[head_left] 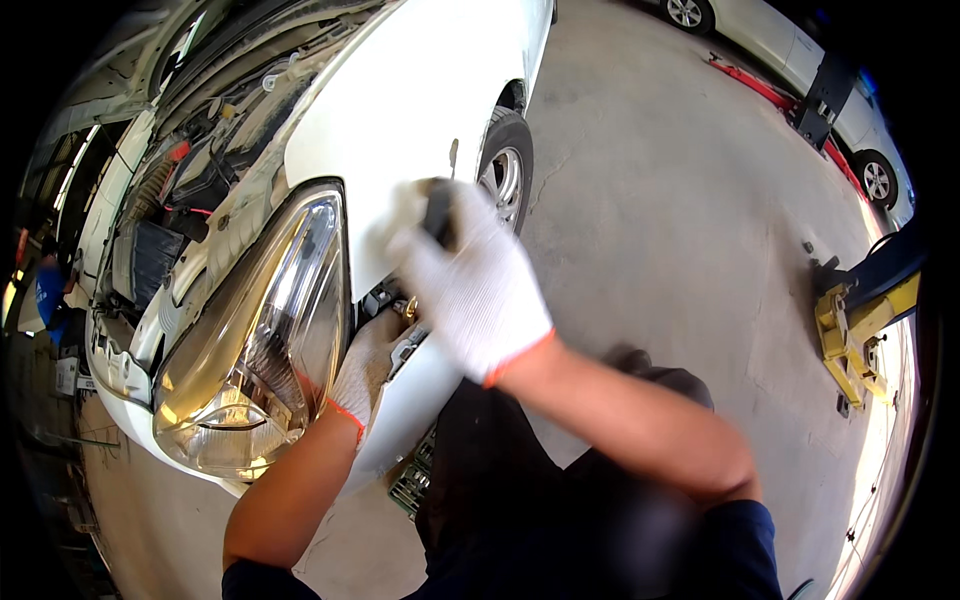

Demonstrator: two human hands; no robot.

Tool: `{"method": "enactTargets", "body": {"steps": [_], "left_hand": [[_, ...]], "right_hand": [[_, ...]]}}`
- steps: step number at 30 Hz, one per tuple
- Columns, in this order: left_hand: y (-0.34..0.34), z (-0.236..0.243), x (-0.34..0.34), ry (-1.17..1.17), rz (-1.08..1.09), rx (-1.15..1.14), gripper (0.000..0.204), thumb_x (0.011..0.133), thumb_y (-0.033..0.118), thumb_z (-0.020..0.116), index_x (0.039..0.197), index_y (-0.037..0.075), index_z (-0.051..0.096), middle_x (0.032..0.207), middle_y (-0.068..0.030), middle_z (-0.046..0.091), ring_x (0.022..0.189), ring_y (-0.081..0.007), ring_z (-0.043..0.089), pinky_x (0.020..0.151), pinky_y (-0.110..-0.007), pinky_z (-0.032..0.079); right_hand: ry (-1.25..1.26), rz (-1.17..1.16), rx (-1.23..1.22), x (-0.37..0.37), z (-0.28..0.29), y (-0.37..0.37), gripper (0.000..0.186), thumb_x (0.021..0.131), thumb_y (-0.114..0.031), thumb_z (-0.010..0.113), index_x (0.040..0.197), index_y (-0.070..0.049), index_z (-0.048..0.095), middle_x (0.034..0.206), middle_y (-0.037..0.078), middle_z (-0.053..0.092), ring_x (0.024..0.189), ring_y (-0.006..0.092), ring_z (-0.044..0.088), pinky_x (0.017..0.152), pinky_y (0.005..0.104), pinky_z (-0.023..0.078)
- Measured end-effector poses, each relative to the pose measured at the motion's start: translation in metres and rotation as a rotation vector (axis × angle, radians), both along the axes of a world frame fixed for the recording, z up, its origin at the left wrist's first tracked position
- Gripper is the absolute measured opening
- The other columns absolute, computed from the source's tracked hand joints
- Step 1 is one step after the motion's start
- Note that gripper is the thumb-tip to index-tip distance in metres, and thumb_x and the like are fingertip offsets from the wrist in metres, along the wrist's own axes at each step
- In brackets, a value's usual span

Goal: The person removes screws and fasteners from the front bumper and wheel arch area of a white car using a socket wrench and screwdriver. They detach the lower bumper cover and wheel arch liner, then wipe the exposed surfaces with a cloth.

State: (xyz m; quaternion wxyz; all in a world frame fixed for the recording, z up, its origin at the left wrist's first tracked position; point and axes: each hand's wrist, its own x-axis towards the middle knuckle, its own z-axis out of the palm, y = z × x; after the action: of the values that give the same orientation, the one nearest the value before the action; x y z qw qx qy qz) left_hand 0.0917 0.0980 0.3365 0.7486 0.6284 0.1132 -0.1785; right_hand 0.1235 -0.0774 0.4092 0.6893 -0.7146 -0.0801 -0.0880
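Here we clamp our gloved right hand (pixel 475 285) on a dark, blurred tool handle (pixel 438 212), while our left hand (pixel 365 368), fingers hidden, reaches behind the headlight (pixel 250 350) beside the white fender (pixel 410 120).

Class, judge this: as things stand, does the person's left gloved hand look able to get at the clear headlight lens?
Probably yes: the left gloved hand sits right beside the clear headlight lens, with nothing visible between them.

White knit gloves (pixel 480 290) had orange cuffs; car fender (pixel 420 110) was white; lift arm (pixel 850 330) was yellow; floor (pixel 680 200) was grey.
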Motion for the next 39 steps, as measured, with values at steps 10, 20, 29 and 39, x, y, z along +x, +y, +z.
{"method": "enactTargets", "body": {"steps": [10, 20, 29, 39], "left_hand": [[-0.005, -0.007, 0.003, -0.027, 0.015, 0.040, 0.038, 0.114, 0.024, 0.071, 0.140, -0.004, 0.068, 0.111, -0.0047, 0.077, 0.093, -0.0087, 0.065, 0.081, -0.029, 0.055], [-0.009, -0.001, 0.000, 0.030, 0.063, -0.059, 0.034, 0.114, 0.020, 0.069, 0.139, -0.003, 0.068, 0.114, -0.0053, 0.076, 0.097, -0.0083, 0.065, 0.084, -0.029, 0.055], [-0.026, 0.029, -0.013, 0.195, 0.289, -0.435, 0.031, 0.114, 0.017, 0.068, 0.139, -0.002, 0.068, 0.118, -0.0059, 0.076, 0.100, -0.0080, 0.064, 0.086, -0.029, 0.055], [-0.005, 0.009, -0.007, 0.074, 0.097, -0.075, 0.031, 0.112, 0.019, 0.070, 0.137, 0.000, 0.071, 0.112, -0.0048, 0.077, 0.096, -0.0094, 0.068, 0.081, -0.031, 0.057]], "right_hand": [[0.097, 0.064, 0.193, 0.011, 0.003, -0.001, 0.026, 0.105, -0.023, 0.071, 0.119, -0.001, 0.070, 0.090, 0.007, 0.071, 0.082, 0.0143, 0.070, 0.076, 0.0323, 0.059], [0.160, -0.031, 0.193, 0.027, 0.000, -0.012, 0.037, 0.101, -0.020, 0.077, 0.130, 0.001, 0.068, 0.088, 0.012, 0.074, 0.086, 0.0143, 0.075, 0.077, 0.0307, 0.060], [-0.031, 0.111, -0.024, 0.011, -0.005, -0.009, 0.032, 0.102, -0.024, 0.075, 0.124, -0.001, 0.074, 0.081, 0.008, 0.073, 0.078, 0.0139, 0.074, 0.075, 0.0317, 0.061], [-0.179, 0.276, -0.031, -0.014, 0.001, -0.006, 0.027, 0.097, -0.024, 0.081, 0.114, -0.003, 0.076, 0.088, 0.011, 0.074, 0.082, 0.0151, 0.074, 0.076, 0.0330, 0.060]]}}
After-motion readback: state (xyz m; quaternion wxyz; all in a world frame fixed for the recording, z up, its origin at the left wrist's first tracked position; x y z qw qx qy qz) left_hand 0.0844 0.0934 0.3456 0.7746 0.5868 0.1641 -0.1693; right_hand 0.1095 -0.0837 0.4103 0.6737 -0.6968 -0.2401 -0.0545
